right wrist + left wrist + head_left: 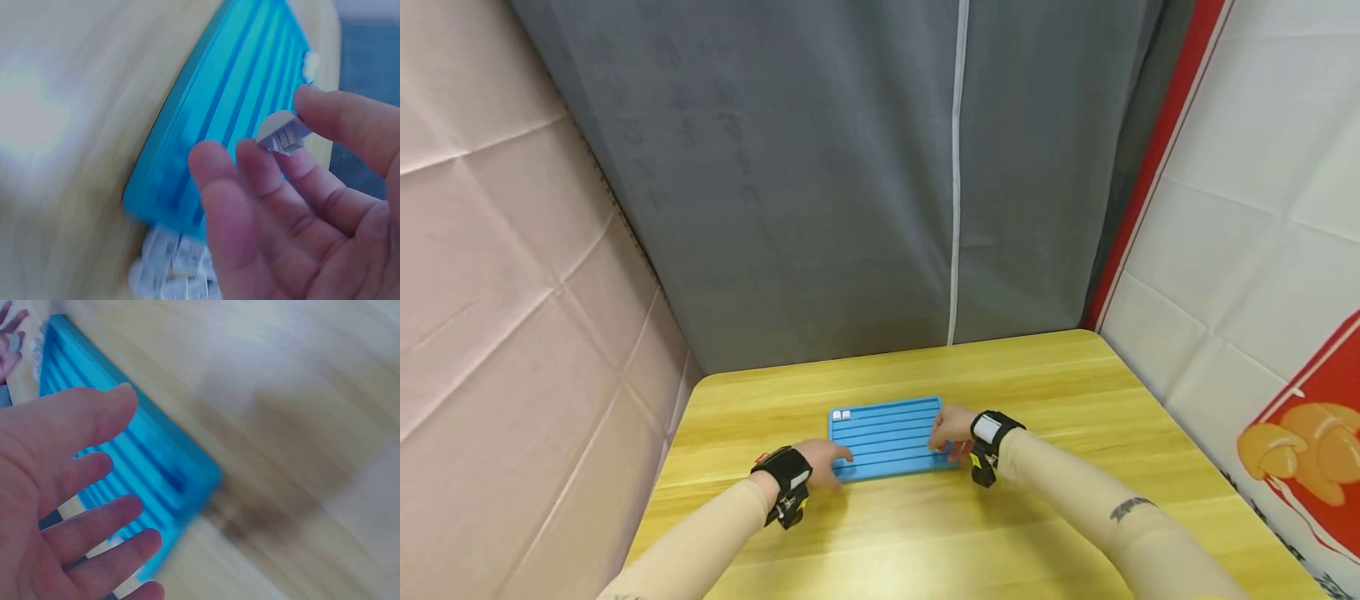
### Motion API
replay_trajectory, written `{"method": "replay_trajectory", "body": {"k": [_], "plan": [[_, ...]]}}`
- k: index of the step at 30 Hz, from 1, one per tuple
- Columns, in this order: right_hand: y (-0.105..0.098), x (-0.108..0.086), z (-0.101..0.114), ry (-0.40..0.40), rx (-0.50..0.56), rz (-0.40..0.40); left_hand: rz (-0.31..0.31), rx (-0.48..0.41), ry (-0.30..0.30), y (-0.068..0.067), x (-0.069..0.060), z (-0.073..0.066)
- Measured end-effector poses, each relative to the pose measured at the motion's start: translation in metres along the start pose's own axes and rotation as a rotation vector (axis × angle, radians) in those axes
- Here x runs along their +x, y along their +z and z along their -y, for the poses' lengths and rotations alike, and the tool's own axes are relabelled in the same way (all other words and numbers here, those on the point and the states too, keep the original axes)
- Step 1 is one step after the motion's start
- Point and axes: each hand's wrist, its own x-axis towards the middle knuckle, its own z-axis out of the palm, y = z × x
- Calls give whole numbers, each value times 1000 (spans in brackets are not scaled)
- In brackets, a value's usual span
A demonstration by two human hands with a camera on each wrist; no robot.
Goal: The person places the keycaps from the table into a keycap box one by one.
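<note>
A blue ridged tray (887,440) lies on the table, with two small white keycaps (841,415) at its far left corner. My left hand (822,460) is at the tray's near left corner, fingers apart and holding nothing; in the left wrist view the hand (81,487) shows its palm over the tray (156,450). Over the tray's right end is my right hand (953,427). In the right wrist view this hand (312,200) pinches a white keycap (284,132) between thumb and finger, its hollow underside showing, above the tray (212,112).
Several white keycaps (178,265) lie in a pile on the table beside the tray's right end, seen in the right wrist view. A grey curtain (820,183) hangs behind the wooden table (760,567), with pale sheets (1240,208) at the sides.
</note>
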Motion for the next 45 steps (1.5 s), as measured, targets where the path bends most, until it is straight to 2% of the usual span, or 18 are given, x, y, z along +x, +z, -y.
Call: {"method": "replay_trajectory", "body": {"k": [6, 10, 14, 19, 27, 34, 39, 45], "plan": [[4, -1, 21, 31, 207, 78, 53, 10, 36, -28, 17, -25], [7, -1, 33, 54, 265, 114, 45, 46, 68, -36, 30, -38], [14, 10, 30, 58, 319, 124, 1, 49, 91, -37, 40, -44], [22, 27, 22, 47, 417, 125, -65, 82, 103, -39, 44, -49], [26, 20, 39, 17, 458, 140, -203, 103, 118, -42, 40, -60], [25, 12, 48, 2, 476, 178, -285, 99, 141, -37, 43, -59], [24, 6, 47, -6, 517, 206, -311, 113, 167, -32, 44, -53], [23, 2, 47, 0, 476, 194, -339, 174, 182, -29, 43, -47]]}}
